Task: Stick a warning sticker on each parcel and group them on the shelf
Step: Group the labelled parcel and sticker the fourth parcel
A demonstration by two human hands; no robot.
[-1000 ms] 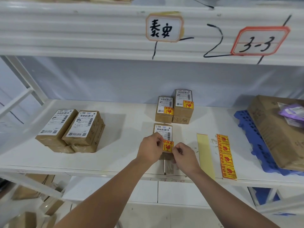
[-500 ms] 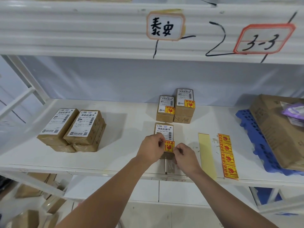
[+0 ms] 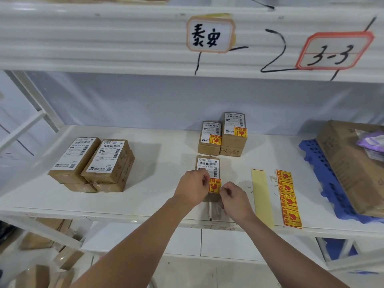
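While both hands meet over one parcel (image 3: 207, 164) near the middle of the shelf's (image 3: 158, 201) front edge, they hold a yellow-and-red sticker (image 3: 214, 185) at the parcel's near end, just below its white label. The left hand (image 3: 192, 189) has its fingers (image 3: 204, 177) curled together, pinching the sticker's left edge. The right hand (image 3: 234, 199) has its fingers (image 3: 227, 189) bent in, pinching the sticker's lower right corner. Whether the sticker is fully stuck down, I cannot tell.

Just behind, toward the back edge, two parcels (image 3: 209, 140) sit side by side, each bearing a sticker. Toward the left edge lies a stack (image 3: 91, 161) of parcels with none showing. Right of the hands lie a bare backing (image 3: 261, 194) and a strip (image 3: 288, 198) of four stickers, then a blue pallet (image 3: 318, 163) under a carton (image 3: 349, 163).
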